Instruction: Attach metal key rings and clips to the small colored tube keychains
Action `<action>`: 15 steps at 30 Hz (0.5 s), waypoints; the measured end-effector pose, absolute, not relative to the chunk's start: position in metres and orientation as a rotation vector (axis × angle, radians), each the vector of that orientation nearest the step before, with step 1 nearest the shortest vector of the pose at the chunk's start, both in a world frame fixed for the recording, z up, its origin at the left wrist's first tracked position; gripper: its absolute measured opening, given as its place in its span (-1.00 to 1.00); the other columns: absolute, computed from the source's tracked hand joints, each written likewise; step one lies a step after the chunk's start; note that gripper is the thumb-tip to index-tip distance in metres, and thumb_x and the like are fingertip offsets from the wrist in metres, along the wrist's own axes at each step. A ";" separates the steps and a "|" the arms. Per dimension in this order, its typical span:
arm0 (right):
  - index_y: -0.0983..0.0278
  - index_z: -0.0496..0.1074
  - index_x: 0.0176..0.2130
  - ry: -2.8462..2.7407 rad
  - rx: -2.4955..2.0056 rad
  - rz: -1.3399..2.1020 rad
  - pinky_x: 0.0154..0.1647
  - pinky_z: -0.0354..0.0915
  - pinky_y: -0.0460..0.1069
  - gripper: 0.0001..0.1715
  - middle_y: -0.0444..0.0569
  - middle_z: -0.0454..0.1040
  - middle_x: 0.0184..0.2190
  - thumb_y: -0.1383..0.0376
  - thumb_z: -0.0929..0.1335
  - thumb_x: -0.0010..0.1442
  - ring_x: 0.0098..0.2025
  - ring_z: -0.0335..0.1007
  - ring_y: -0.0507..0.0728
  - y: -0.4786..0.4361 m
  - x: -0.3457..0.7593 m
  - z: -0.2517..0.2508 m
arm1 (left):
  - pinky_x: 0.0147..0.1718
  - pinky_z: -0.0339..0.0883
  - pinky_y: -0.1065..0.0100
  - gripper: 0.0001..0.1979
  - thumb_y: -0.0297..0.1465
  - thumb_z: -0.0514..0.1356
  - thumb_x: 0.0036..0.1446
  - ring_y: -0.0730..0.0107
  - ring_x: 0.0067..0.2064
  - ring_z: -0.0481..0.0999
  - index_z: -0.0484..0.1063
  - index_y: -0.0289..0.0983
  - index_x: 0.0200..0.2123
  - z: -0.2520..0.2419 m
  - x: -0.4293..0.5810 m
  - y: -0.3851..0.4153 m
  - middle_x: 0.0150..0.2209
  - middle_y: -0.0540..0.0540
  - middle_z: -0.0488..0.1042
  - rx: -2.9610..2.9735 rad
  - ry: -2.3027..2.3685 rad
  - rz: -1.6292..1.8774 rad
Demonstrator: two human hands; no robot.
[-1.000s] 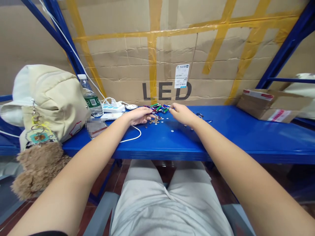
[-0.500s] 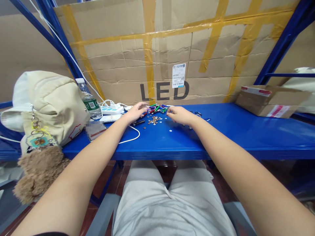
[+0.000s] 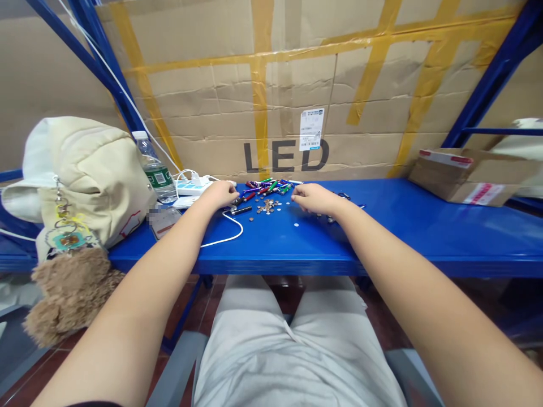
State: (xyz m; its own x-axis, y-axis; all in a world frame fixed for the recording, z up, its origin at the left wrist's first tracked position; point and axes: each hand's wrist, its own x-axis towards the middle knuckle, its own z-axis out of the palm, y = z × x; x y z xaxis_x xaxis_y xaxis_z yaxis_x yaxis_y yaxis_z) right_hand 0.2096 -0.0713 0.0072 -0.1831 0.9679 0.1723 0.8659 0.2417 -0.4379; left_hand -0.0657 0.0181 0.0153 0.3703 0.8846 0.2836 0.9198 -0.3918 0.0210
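A pile of coloured pens (image 3: 275,186) lies on the blue table at the back, with small copper and silver round pieces like coins (image 3: 267,206) scattered in front of it. My left hand (image 3: 218,195) is at the pile's left end, fingers curled down beside dark pens; whether it holds anything is hidden. Right of the round pieces, my right hand (image 3: 316,199) hovers low with thumb and fingers drawn together. What they hold, if anything, is too small to make out. A black pen (image 3: 241,211) and a pale disc (image 3: 296,225) lie apart, nearer the front.
A white cable (image 3: 231,236) curls below my left hand. To the left are a power strip (image 3: 189,187), a water bottle (image 3: 159,176), a cream bag (image 3: 93,169) and a plush bear (image 3: 72,294). An open cardboard box (image 3: 462,175) sits at right. Taped cardboard (image 3: 203,124) stands behind.
My left hand has drawn back to the left from the pens, its fingers now curled downward. The right hand stays nearly in place. The view has shifted slightly.
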 end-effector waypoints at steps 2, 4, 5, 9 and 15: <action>0.23 0.32 -0.35 -2.119 -1.681 0.356 -0.48 0.18 -0.08 -0.85 -0.10 0.46 -0.51 0.24 0.24 0.22 -0.48 0.36 0.06 -0.070 0.210 0.006 | -0.33 0.24 0.36 -0.63 -0.10 0.09 0.07 0.25 -0.32 0.49 0.56 -0.23 -0.38 0.013 -0.062 0.017 -0.37 -0.11 0.57 -2.506 -1.649 -0.314; 0.23 0.33 -0.35 -2.132 -1.678 0.376 -0.46 0.20 -0.08 -0.84 -0.09 0.47 -0.51 0.24 0.24 0.23 -0.48 0.37 0.05 -0.070 0.211 0.005 | -0.30 0.26 0.36 -0.61 -0.07 0.09 0.07 0.25 -0.31 0.49 0.57 -0.23 -0.36 0.011 -0.056 0.016 -0.35 -0.12 0.56 -2.525 -1.654 -0.269; 0.24 0.33 -0.36 -2.140 -1.675 0.386 -0.45 0.22 -0.08 -0.84 -0.09 0.47 -0.52 0.24 0.24 0.23 -0.48 0.37 0.05 -0.070 0.211 0.005 | -0.29 0.26 0.37 -0.63 -0.10 0.11 0.06 0.25 -0.30 0.49 0.57 -0.23 -0.34 0.009 -0.054 0.015 -0.33 -0.12 0.57 -2.529 -1.654 -0.259; 0.23 0.33 -0.36 -2.146 -1.656 0.409 -0.46 0.24 -0.06 -0.84 -0.09 0.48 -0.53 0.24 0.24 0.23 -0.50 0.37 0.06 -0.070 0.211 0.004 | -0.30 0.27 0.37 -0.72 -0.21 0.18 0.01 0.24 -0.29 0.48 0.54 -0.26 -0.31 0.008 -0.049 0.013 -0.31 -0.15 0.55 -2.517 -1.639 -0.301; 0.22 0.35 -0.37 -2.166 -1.632 0.408 -0.49 0.24 -0.04 -0.82 -0.10 0.47 -0.55 0.22 0.25 0.24 -0.54 0.37 0.07 -0.070 0.212 0.004 | -0.40 0.23 0.39 -0.57 0.04 0.22 -0.09 0.31 -0.39 0.46 0.52 -0.23 -0.41 0.018 -0.055 0.002 -0.39 -0.10 0.55 -2.796 -1.544 -0.291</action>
